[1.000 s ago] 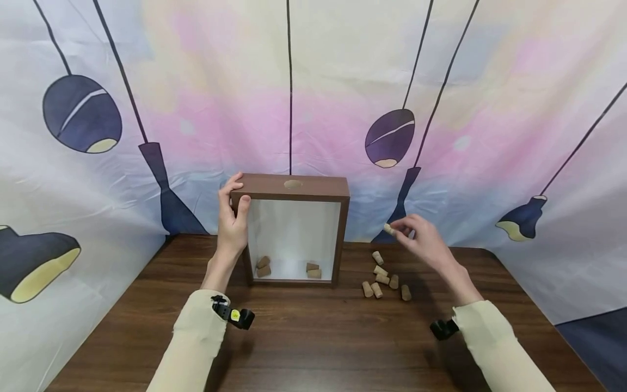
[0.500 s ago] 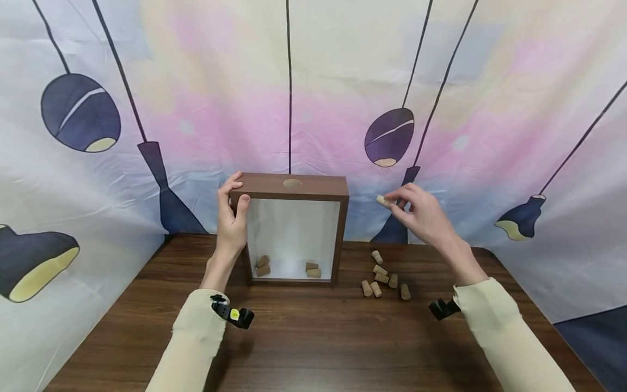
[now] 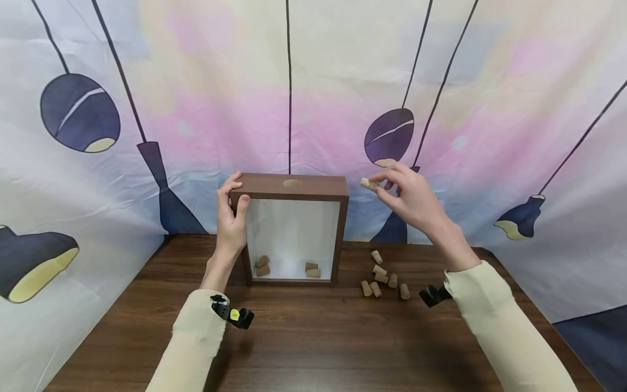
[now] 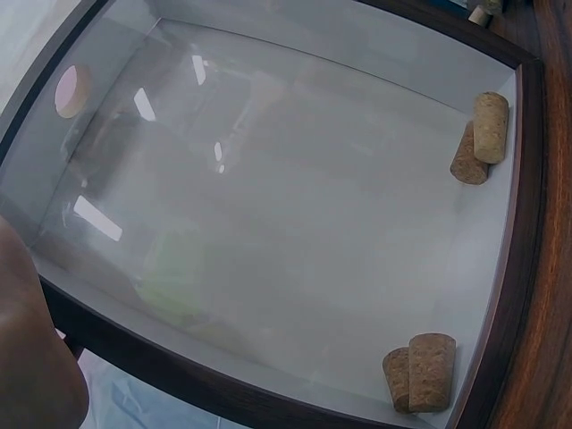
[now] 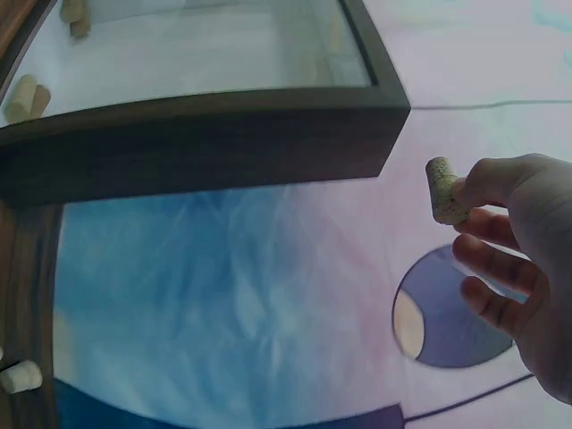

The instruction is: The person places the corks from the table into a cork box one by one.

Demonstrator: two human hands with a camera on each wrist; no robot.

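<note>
A brown wooden shadow box [image 3: 341, 239] with a clear front and an oval hole [image 3: 292, 184] in its top stands upright on the table. My left hand [image 3: 231, 220] grips its upper left corner, thumb on the front edge. Inside, corks [image 4: 431, 371] lie at the bottom in two small groups, one in each lower corner. My right hand [image 3: 410, 195] pinches a cork [image 5: 444, 191] between thumb and fingers, just right of the box's upper right corner and apart from it.
Several loose corks [image 3: 381, 277] lie on the dark wooden table [image 3: 313, 337] to the right of the box. A patterned cloth backdrop [image 3: 323, 109] hangs close behind the box and along both sides.
My right hand has risen with its cork from above the loose corks and moved left toward the box's top. The left hand and the box have stayed in place.
</note>
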